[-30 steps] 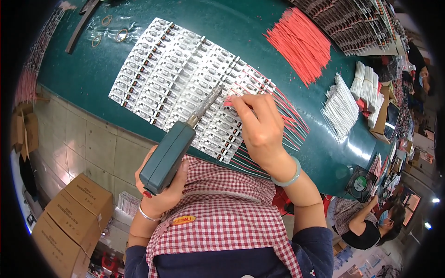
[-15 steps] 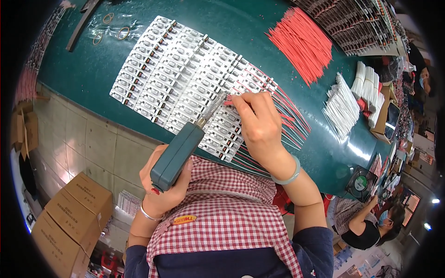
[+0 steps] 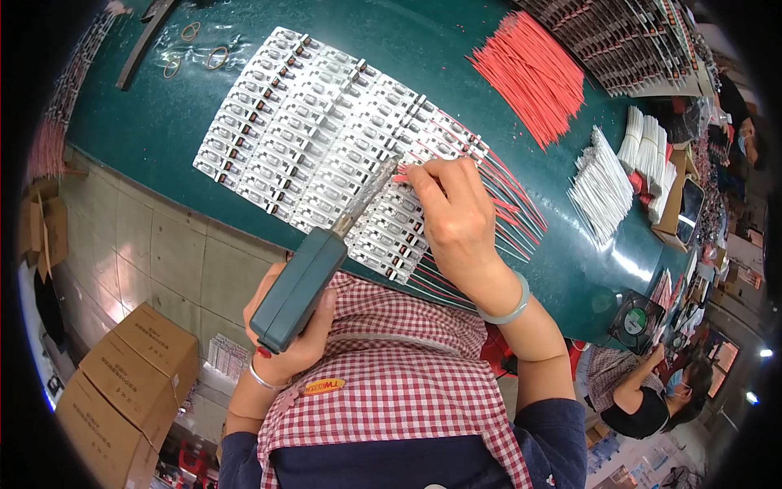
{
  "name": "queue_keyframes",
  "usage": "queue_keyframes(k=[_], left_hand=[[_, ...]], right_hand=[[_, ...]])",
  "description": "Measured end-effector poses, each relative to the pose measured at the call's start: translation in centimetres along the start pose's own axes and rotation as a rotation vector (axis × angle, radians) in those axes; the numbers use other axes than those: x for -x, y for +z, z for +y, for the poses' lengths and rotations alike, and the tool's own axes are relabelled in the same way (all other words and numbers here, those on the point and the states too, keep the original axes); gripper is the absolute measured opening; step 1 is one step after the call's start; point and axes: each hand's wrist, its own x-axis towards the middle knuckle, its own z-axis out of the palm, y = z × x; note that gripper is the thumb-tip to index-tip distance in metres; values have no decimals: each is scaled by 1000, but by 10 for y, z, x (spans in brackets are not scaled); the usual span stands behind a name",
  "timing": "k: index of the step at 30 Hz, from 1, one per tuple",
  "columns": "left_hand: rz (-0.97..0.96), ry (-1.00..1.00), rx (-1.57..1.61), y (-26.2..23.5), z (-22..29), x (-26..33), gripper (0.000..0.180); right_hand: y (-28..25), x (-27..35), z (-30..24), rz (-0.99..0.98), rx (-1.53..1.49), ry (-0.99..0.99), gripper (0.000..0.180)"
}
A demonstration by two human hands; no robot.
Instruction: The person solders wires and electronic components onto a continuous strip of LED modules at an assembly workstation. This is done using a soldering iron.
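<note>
My left hand is wrapped round the handle of a dark green soldering gun. Its long metal shaft points up and to the right, over rows of white rectangular parts with metal pieces on the table. The shaft's far end lies beside the fingertips of my right hand. That hand is pinched on the end of a thin red wire; my fingers hide part of it. Several red and white wires run out from the right-hand row of parts, partly beneath my right hand.
Loose red wires and white wires lie in piles on the green table. A small black fan stands at the right edge, near a co-worker. Cardboard boxes are stacked on the lower left.
My left hand has drawn the soldering gun's body slightly down and left, showing more of its shaft. My right hand stays almost where it was, still pinching the red wire.
</note>
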Motion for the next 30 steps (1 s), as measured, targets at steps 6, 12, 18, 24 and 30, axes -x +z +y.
queue_keyframes(k=[6,12,18,24,30], left_hand=[[37,-42,65,1,2,3,23],[20,-25,41,1,-3,7,24],[37,-14,26,1,2,2,24],[9,-17,-6,0,1,4,26],[-8,-49,10,0,3,1,27]], right_hand=[[0,1,1,-2,-2,1,31],[-4,6,-2,70,-34,-23,35],[4,10,-8,78,-88,29,35],[3,9,-8,35,-68,22,32],[4,8,-10,44,-50,45,33]])
